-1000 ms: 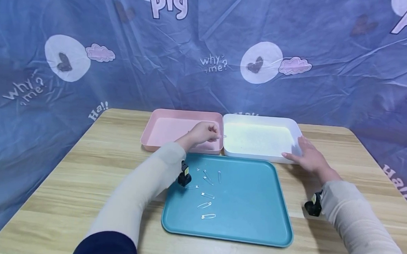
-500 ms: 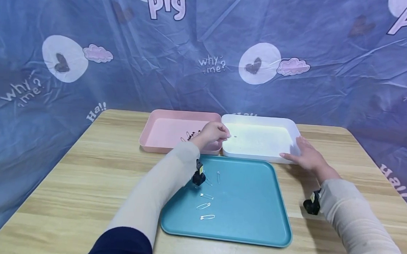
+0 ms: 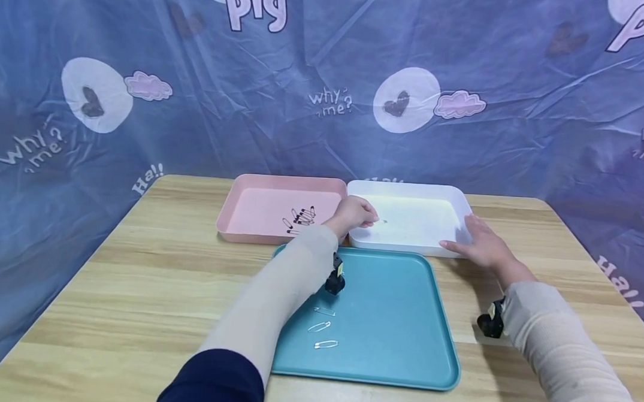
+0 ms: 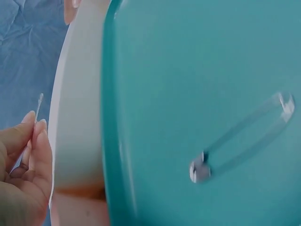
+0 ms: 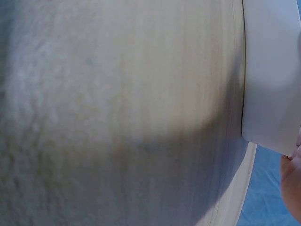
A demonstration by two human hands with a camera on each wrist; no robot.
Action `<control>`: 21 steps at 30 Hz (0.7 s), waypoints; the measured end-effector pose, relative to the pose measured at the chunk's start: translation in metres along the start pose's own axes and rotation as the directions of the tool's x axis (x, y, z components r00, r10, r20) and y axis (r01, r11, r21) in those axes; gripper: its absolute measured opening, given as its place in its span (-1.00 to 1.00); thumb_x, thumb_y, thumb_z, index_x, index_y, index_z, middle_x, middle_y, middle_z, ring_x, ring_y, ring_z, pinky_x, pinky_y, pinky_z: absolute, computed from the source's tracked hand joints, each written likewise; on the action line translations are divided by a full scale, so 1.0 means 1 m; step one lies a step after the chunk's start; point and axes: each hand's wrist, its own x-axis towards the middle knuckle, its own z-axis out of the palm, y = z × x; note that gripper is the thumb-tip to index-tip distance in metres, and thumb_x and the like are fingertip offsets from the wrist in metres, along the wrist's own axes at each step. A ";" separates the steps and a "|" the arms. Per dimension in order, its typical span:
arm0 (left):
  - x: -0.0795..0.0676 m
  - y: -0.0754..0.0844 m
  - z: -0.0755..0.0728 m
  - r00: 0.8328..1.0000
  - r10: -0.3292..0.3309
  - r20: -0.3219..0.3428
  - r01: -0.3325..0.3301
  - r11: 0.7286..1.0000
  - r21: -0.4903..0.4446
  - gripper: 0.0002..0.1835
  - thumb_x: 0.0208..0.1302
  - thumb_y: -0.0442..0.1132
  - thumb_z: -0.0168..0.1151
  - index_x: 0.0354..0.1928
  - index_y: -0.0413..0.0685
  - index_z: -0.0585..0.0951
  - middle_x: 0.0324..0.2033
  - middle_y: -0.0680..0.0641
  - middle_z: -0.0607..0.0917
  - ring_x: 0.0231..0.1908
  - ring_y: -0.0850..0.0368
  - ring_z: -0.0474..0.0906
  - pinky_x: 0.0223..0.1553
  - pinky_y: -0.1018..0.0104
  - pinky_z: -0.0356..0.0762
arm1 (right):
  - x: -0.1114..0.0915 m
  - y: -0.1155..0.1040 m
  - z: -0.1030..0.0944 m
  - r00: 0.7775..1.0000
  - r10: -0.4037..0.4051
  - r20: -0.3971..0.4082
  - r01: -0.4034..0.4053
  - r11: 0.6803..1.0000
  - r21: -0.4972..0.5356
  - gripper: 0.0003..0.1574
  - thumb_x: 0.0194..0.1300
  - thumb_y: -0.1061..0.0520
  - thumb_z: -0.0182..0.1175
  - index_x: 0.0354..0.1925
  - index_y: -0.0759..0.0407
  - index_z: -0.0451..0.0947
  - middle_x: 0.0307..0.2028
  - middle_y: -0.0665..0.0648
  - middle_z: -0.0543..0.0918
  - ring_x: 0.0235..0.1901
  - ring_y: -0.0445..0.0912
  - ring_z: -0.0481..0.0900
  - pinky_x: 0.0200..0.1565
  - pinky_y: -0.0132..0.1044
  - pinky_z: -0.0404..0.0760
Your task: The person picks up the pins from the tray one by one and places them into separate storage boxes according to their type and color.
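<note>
In the head view, my left hand reaches over the left part of the white box. Thumb and fingertips pinch a silver safety pin, whose free end sticks out past them. My right hand rests against the right front corner of that box, thumb at the front and fingers along the side. The right wrist view catches only a little of it. Silver safety pins lie on the teal tray; the left sleeve hides part of the tray. Another pin looms large in the left wrist view.
Left of the white box, touching it, stands a pink box with several black safety pins inside. Both boxes sit behind the tray on a wooden table. A blue printed cloth hangs behind.
My left hand has moved right, from over the pink box to over the white one, carrying the silver safety pin. The black pins came into view. The right hand stays at the box corner.
</note>
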 end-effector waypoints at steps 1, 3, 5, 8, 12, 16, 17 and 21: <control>0.002 0.000 0.003 1.000 0.002 -0.002 -0.002 0.999 0.037 -0.94 -0.02 -0.41 0.24 -0.45 -0.28 0.62 -0.61 -0.04 0.59 -0.52 0.11 0.55 -0.38 0.33 0.54 | 0.000 0.000 0.000 1.000 -0.001 0.001 0.001 1.000 0.000 0.29 0.05 -0.38 -0.01 0.22 0.53 -0.36 0.22 0.49 -0.29 0.21 0.28 -0.34 0.13 0.15 -0.23; 0.006 0.000 0.008 1.000 0.000 -0.008 0.001 0.994 0.105 -0.93 -0.02 -0.37 0.26 -0.46 -0.25 0.63 -0.65 -0.01 0.58 -0.61 0.21 0.50 -0.46 0.42 0.52 | 0.000 0.001 0.000 1.000 -0.003 0.001 0.003 1.000 -0.002 0.29 0.05 -0.38 -0.01 0.22 0.53 -0.36 0.22 0.49 -0.29 0.21 0.28 -0.34 0.14 0.15 -0.23; 0.010 0.000 0.014 1.000 -0.006 -0.012 0.007 0.989 0.147 -0.93 -0.03 -0.34 0.28 -0.47 -0.22 0.63 -0.68 0.01 0.57 -0.67 0.27 0.45 -0.52 0.48 0.48 | 0.001 0.002 0.000 1.000 -0.006 0.000 0.006 1.000 -0.004 0.29 0.05 -0.38 -0.01 0.22 0.53 -0.35 0.22 0.49 -0.29 0.21 0.28 -0.34 0.14 0.15 -0.23; 0.013 0.000 0.022 1.000 -0.025 -0.015 0.028 0.982 0.185 -0.93 -0.03 -0.31 0.29 -0.48 -0.18 0.64 -0.72 0.03 0.57 -0.68 0.26 0.45 -0.54 0.49 0.45 | 0.001 0.002 0.000 1.000 -0.004 -0.003 0.004 1.000 -0.005 0.29 0.04 -0.39 -0.01 0.22 0.53 -0.35 0.22 0.48 -0.29 0.21 0.28 -0.33 0.14 0.15 -0.23; 0.014 0.001 0.029 0.998 -0.059 -0.017 0.062 0.977 0.206 -0.94 0.00 -0.30 0.26 -0.52 -0.12 0.65 -0.76 0.04 0.55 -0.61 0.16 0.50 -0.55 0.48 0.41 | 0.001 0.002 0.000 1.000 -0.002 -0.005 0.002 1.000 -0.002 0.30 0.03 -0.39 -0.01 0.23 0.52 -0.35 0.23 0.48 -0.29 0.21 0.28 -0.33 0.14 0.15 -0.23; 0.015 0.001 0.034 0.995 -0.093 -0.032 0.097 0.974 0.206 -0.92 0.02 -0.31 0.24 -0.57 -0.09 0.64 -0.78 0.03 0.54 -0.56 0.10 0.53 -0.60 0.48 0.36 | 0.000 0.002 0.002 1.000 -0.003 -0.009 0.003 1.000 0.000 0.30 0.03 -0.39 -0.01 0.23 0.52 -0.34 0.23 0.47 -0.29 0.21 0.27 -0.33 0.14 0.14 -0.23; 0.016 0.000 0.035 0.994 -0.100 -0.034 0.105 0.975 0.196 -0.91 0.02 -0.32 0.24 -0.58 -0.09 0.64 -0.78 0.02 0.54 -0.57 0.10 0.53 -0.62 0.48 0.36 | 0.000 0.003 0.002 1.000 -0.002 -0.011 0.002 1.000 0.001 0.29 0.03 -0.39 -0.01 0.23 0.51 -0.35 0.23 0.47 -0.30 0.21 0.27 -0.33 0.14 0.14 -0.24; 0.019 -0.001 0.039 0.992 -0.126 -0.027 0.129 0.978 0.165 -0.91 0.03 -0.32 0.23 -0.57 -0.11 0.63 -0.74 0.00 0.57 -0.61 0.13 0.52 -0.64 0.49 0.38 | -0.001 0.002 0.002 1.000 0.003 -0.010 -0.003 1.000 0.004 0.29 0.04 -0.39 -0.01 0.23 0.51 -0.36 0.23 0.47 -0.31 0.21 0.27 -0.34 0.14 0.15 -0.24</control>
